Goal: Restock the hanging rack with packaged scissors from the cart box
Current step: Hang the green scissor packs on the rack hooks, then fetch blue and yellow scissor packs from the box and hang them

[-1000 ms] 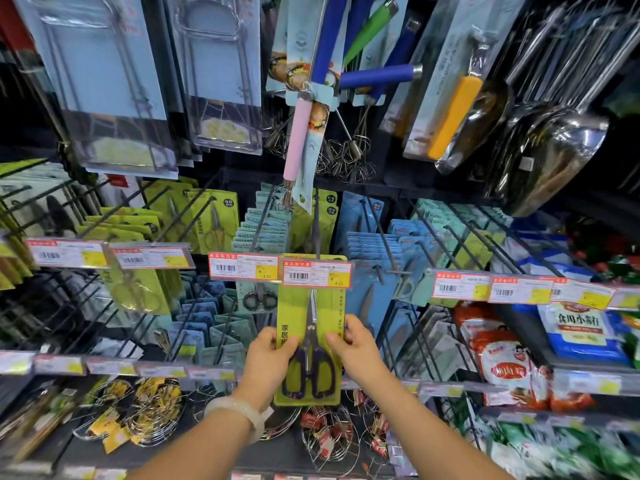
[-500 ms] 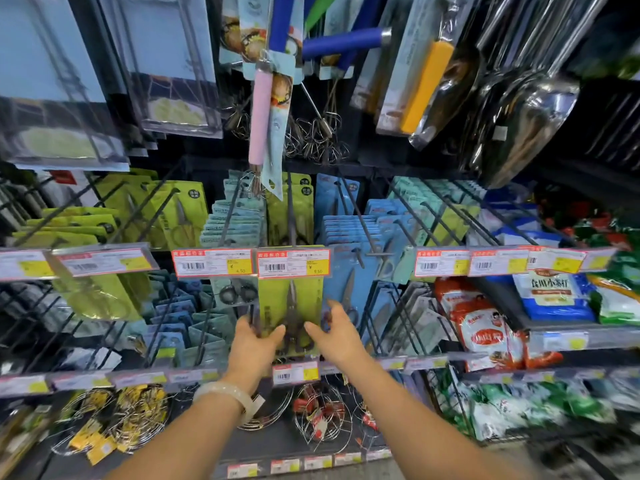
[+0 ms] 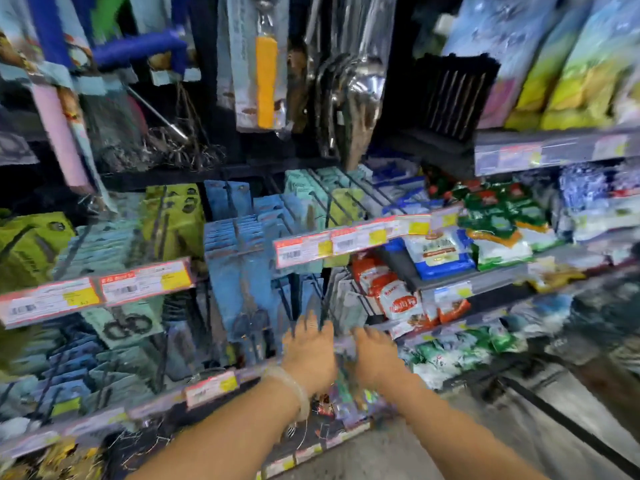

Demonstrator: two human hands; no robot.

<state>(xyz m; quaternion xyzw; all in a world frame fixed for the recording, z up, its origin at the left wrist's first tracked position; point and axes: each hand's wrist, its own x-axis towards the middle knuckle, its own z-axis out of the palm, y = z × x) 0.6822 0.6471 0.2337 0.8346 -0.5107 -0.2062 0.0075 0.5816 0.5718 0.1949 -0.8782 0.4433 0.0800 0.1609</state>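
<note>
The view is heavily blurred by motion. The hanging rack point(image 3: 239, 237) carries green scissor packs point(image 3: 173, 216) and blue scissor packs point(image 3: 242, 292) on black hooks. My left hand point(image 3: 308, 351), with a pale band on its wrist, is in front of the lower hooks, its fingers stretched up and holding nothing. My right hand point(image 3: 375, 355) hovers close beside it, fingers loose and empty. No pack is between the hands. The cart box is out of view.
Red and yellow price tags point(image 3: 145, 282) line the hook ends. Whisks and ladles point(image 3: 349, 98) hang above. To the right, shelves point(image 3: 519, 278) hold food packets. Wire whisks lie below the hands. Grey floor point(image 3: 485, 438) shows at the lower right.
Both hands have let go of the green scissor pack, which now hangs on the rack, and pulled back lower. The view has swung sharply to the right.
</note>
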